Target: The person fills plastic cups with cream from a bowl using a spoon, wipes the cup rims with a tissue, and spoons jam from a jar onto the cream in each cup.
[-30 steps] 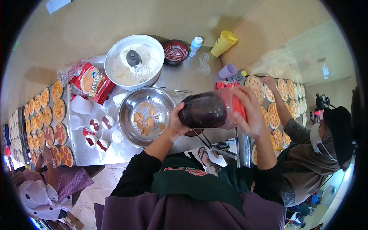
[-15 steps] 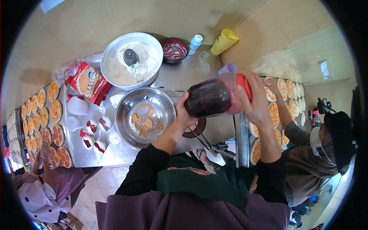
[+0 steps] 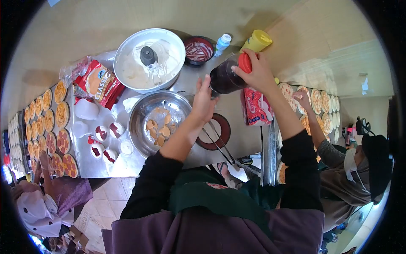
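A large clear jar (image 3: 225,77) with dark red contents and a red lid (image 3: 244,63) lies tilted on its side above the back of the metal table. My right hand (image 3: 256,74) is wrapped round its lid end. At the base of the jar, my left hand (image 3: 204,100) cups it with the fingers bent, partly hidden by the jar. Left of my left hand sits a steel bowl (image 3: 137,137) with broken eggshells (image 3: 160,129) in it. A big mixing bowl (image 3: 119,70) of white cream stands behind, with a whisk head (image 3: 148,56) resting inside.
A dark bowl (image 3: 198,51), a white bottle (image 3: 222,44) and a yellow jug (image 3: 256,41) line the back. Tongs (image 3: 220,146) lie over a brown ring (image 3: 227,131) by a red packet (image 3: 256,108). Small cups (image 3: 110,155) and pizzas (image 3: 63,141) are left. A co-worker (image 3: 338,178) stands right.
Both hands have carried the jar away from me, toward the back wall. The red packet and brown ring, covered before, now show more.
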Available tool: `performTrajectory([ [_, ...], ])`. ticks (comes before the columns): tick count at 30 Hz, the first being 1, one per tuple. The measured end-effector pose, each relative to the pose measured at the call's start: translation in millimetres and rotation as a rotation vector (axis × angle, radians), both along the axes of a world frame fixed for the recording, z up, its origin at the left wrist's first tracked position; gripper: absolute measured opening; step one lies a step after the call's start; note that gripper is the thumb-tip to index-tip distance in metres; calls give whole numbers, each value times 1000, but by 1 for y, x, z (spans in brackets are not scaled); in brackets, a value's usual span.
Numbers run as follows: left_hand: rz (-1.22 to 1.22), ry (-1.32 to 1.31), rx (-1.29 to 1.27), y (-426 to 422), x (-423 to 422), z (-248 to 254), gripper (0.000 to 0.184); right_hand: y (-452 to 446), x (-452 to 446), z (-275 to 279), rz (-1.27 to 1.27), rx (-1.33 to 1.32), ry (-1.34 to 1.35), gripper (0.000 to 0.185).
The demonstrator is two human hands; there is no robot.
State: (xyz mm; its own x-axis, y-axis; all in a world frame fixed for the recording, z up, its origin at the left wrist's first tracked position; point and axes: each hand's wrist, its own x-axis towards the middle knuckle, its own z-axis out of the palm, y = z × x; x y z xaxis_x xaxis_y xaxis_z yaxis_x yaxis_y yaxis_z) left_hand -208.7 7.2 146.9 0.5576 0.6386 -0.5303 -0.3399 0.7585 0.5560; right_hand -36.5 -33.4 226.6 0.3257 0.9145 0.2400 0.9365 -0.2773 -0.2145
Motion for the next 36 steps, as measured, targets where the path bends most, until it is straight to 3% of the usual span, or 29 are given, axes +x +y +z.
performTrajectory([
  [1,8,7,-6,-7,-16,10,69,5,6,-16,8,-6,7,65],
  [3,-143,-257,161,-18,-55,19,65,16,18,-44,-3,36,-75,68],
  [4,-123,-235,144,-23,-73,17,65,21,24,-52,16,19,-53,68],
  [6,-390,-444,410,-34,-117,12,63,30,32,-73,54,55,-131,69],
  [10,-538,-253,391,-61,-197,9,59,45,33,-73,28,-11,-227,71],
  [12,-614,-37,581,-70,-229,0,52,46,54,-85,23,-1,-226,73],
  [13,-556,73,628,-76,-241,-3,41,46,58,-87,26,-10,-204,75],
  [17,-428,437,689,-94,-300,-26,25,46,43,-71,-40,-109,-95,78],
  [21,-126,765,546,-108,-362,-72,26,41,16,-58,-99,-126,-376,78],
  [24,130,1018,544,-102,-402,-104,41,34,-45,-34,-15,87,-557,68],
  [26,212,1047,563,-90,-425,-118,47,26,-92,-19,203,277,-181,52],
  [30,298,943,443,-67,-460,-125,50,7,-186,-2,205,221,-130,40],
  [32,371,944,508,-52,-475,-119,49,-5,-214,1,175,182,56,37],
  [36,385,870,707,-5,-495,-87,44,-17,-229,8,122,261,-113,37],
])
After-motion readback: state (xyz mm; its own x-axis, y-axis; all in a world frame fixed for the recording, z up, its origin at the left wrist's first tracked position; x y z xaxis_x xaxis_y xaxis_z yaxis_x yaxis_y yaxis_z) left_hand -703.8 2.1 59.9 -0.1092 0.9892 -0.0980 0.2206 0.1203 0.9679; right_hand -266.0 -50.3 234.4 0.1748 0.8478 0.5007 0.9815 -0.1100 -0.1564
